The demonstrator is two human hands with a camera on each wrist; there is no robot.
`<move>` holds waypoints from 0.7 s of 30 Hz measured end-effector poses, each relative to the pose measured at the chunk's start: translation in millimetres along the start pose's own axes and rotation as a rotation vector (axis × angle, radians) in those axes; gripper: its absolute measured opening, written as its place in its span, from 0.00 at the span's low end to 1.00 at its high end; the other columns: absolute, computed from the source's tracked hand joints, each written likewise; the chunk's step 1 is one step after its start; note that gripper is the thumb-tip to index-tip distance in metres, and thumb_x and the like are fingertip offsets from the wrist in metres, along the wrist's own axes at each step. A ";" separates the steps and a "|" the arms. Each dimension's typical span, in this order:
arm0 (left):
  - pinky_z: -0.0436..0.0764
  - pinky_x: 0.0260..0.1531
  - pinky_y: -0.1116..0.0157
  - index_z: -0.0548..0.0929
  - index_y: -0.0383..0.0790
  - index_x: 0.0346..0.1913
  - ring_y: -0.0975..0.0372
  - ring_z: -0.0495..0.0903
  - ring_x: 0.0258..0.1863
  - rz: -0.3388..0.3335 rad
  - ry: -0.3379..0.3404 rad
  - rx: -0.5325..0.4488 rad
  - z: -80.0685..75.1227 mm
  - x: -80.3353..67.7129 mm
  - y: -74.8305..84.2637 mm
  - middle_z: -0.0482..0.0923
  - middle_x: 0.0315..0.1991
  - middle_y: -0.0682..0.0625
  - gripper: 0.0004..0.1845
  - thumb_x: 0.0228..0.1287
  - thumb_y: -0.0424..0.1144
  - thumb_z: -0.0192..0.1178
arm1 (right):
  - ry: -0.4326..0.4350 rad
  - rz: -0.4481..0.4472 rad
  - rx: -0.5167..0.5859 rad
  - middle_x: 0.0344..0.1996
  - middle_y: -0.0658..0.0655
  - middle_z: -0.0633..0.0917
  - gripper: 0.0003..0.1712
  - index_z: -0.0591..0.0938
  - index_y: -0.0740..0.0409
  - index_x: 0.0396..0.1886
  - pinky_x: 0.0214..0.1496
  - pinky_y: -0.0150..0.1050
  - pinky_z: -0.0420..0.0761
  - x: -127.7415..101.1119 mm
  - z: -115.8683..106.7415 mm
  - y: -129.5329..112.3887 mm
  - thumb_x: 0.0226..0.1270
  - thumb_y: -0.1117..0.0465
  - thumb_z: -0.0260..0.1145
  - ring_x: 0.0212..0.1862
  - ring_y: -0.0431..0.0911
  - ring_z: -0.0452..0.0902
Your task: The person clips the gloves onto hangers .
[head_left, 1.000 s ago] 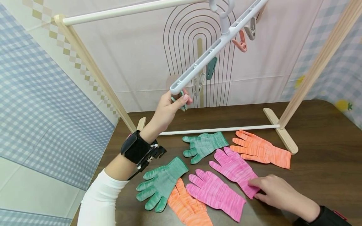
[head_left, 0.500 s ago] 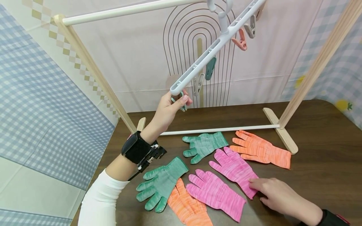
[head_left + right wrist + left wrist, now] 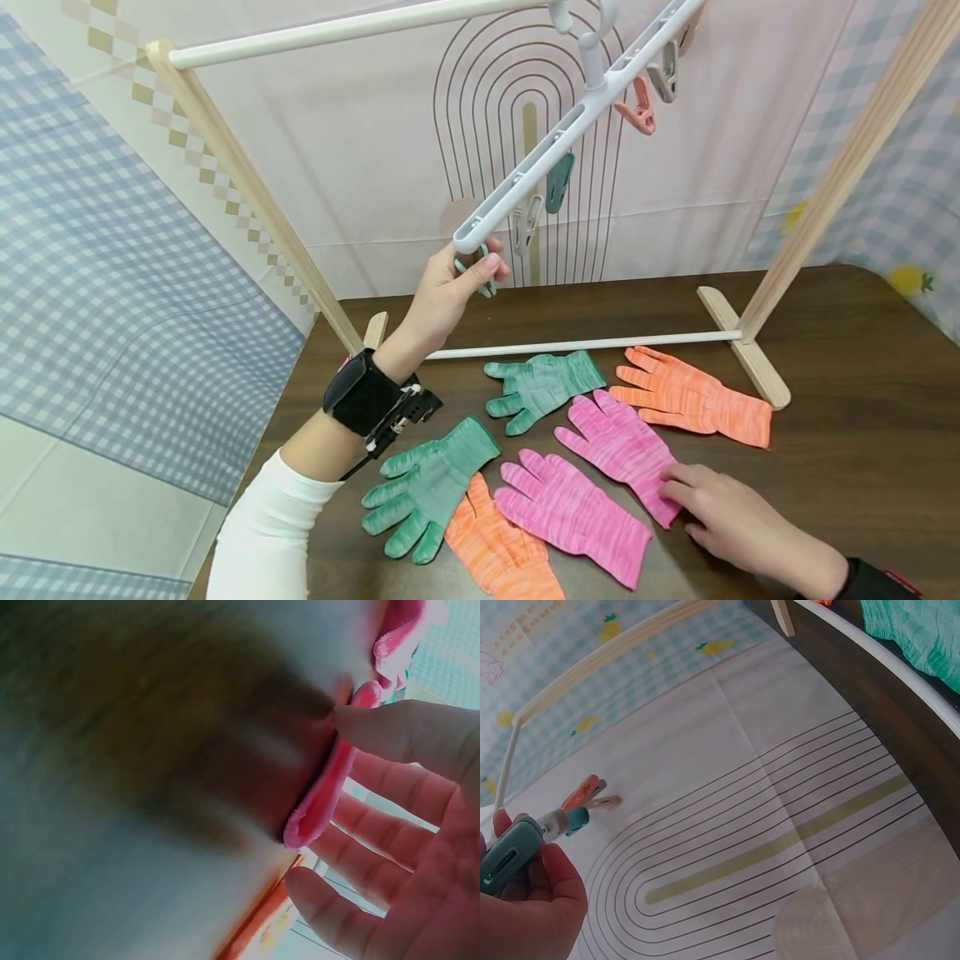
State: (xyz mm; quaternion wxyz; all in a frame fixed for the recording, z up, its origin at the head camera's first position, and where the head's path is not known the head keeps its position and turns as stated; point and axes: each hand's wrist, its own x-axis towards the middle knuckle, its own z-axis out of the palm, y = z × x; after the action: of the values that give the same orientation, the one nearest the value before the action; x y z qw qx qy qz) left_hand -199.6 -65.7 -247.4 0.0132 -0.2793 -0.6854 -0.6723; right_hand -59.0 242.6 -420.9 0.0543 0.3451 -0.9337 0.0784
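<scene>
1. The left hand [image 3: 450, 292] is raised above the table and pinches a teal clothespin [image 3: 483, 268] at the low end of the white clip hanger [image 3: 570, 129]. In the left wrist view thumb and fingers are curled round that clothespin [image 3: 506, 855].
2. The hanger tilts steeply, its hook over the top rail of the wooden drying rack [image 3: 247, 187]. Further clips hang along it: a white one [image 3: 527, 218], a teal one [image 3: 558, 179], a pink one [image 3: 639, 108] and a grey one [image 3: 664, 73].
3. The right hand [image 3: 738, 521] lies low on the dark table [image 3: 862, 400], its fingertips touching the cuff edge of the pink glove [image 3: 618, 450]. In the right wrist view the fingers [image 3: 397, 731] are spread about the open cuff [image 3: 322, 795]; whether they actually grip it I cannot tell.
4. A second pink glove [image 3: 573, 512] lies just beside, nearer the person, with an orange glove [image 3: 498, 554] partly under it.
5. Two green gloves lie to the left, one near the forearm [image 3: 427, 487] and one closer to the rack's lower rail [image 3: 543, 383]. Another orange glove [image 3: 697, 400] rests by the rack's right foot.
6. The lower rail [image 3: 585, 343] runs across between the gloves and the pale backdrop.
</scene>
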 end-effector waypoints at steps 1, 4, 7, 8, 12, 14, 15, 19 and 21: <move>0.71 0.38 0.70 0.67 0.24 0.47 0.66 0.74 0.33 0.000 0.001 0.003 0.0 -0.1 0.1 0.75 0.27 0.57 0.11 0.64 0.29 0.45 | 0.006 0.000 -0.006 0.38 0.52 0.78 0.21 0.80 0.54 0.33 0.36 0.44 0.76 0.7 0.1 -0.1 0.32 0.65 0.73 0.40 0.48 0.75; 0.71 0.37 0.70 0.68 0.26 0.47 0.66 0.74 0.33 0.000 0.004 0.013 0.0 -0.7 0.9 0.75 0.27 0.57 0.11 0.64 0.29 0.45 | 0.015 0.001 -0.011 0.36 0.50 0.77 0.20 0.79 0.52 0.31 0.34 0.43 0.75 3.1 -0.2 -1.1 0.32 0.65 0.73 0.37 0.46 0.74; 0.71 0.36 0.70 0.69 0.27 0.46 0.64 0.74 0.33 -0.002 0.004 0.010 0.5 -0.9 1.4 0.75 0.27 0.57 0.10 0.64 0.29 0.46 | 0.020 0.006 -0.019 0.34 0.48 0.76 0.18 0.79 0.50 0.29 0.31 0.41 0.74 5.5 0.1 -2.5 0.32 0.65 0.73 0.35 0.44 0.73; 0.71 0.36 0.70 0.69 0.27 0.46 0.64 0.74 0.33 -0.004 0.004 0.007 0.5 -1.0 1.4 0.75 0.27 0.56 0.10 0.64 0.29 0.46 | 0.028 0.007 -0.024 0.33 0.47 0.76 0.18 0.78 0.50 0.28 0.30 0.40 0.73 6.2 0.0 -3.0 0.32 0.64 0.73 0.34 0.43 0.72; 0.70 0.35 0.70 0.69 0.27 0.46 0.65 0.74 0.33 -0.008 0.001 -0.003 0.6 -1.0 1.3 0.74 0.27 0.56 0.10 0.64 0.29 0.45 | 0.050 0.009 -0.042 0.30 0.45 0.74 0.17 0.77 0.48 0.25 0.27 0.38 0.71 8.6 0.4 -4.3 0.32 0.64 0.73 0.31 0.41 0.70; 0.70 0.34 0.70 0.68 0.26 0.46 0.65 0.74 0.32 -0.009 -0.002 -0.005 0.5 -1.0 1.1 0.74 0.27 0.56 0.10 0.64 0.29 0.45 | 0.056 0.012 -0.051 0.28 0.43 0.73 0.16 0.76 0.47 0.23 0.26 0.37 0.69 10.0 0.8 -4.8 0.32 0.65 0.73 0.30 0.40 0.69; 0.70 0.34 0.70 0.68 0.26 0.46 0.65 0.74 0.32 -0.009 -0.002 -0.006 0.5 -0.9 0.9 0.74 0.27 0.55 0.10 0.64 0.29 0.45 | 0.055 0.014 -0.054 0.28 0.43 0.72 0.16 0.75 0.47 0.22 0.25 0.36 0.68 10.7 1.0 -5.0 0.32 0.65 0.72 0.29 0.40 0.68; 0.70 0.34 0.70 0.69 0.27 0.44 0.64 0.73 0.33 -0.007 -0.006 -0.003 0.5 -0.6 -0.1 0.73 0.28 0.54 0.09 0.64 0.29 0.45 | 0.042 0.027 -0.063 0.25 0.42 0.71 0.15 0.74 0.45 0.20 0.24 0.35 0.66 12.8 2.7 -5.6 0.36 0.64 0.72 0.27 0.40 0.68; 0.70 0.34 0.70 0.69 0.29 0.43 0.64 0.73 0.32 -0.006 -0.007 -0.002 0.5 -0.6 -0.3 0.72 0.28 0.54 0.07 0.64 0.29 0.46 | 0.045 0.031 -0.069 0.25 0.42 0.71 0.15 0.73 0.44 0.20 0.24 0.35 0.66 13.4 3.1 -5.9 0.37 0.63 0.71 0.27 0.40 0.68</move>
State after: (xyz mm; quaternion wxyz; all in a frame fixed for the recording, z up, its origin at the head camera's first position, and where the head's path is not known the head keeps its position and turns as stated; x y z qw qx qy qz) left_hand -199.1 -65.5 -248.0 0.0084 -0.2794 -0.6857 -0.6721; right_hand -65.4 229.1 -421.2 0.0859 0.3267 -0.9396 0.0547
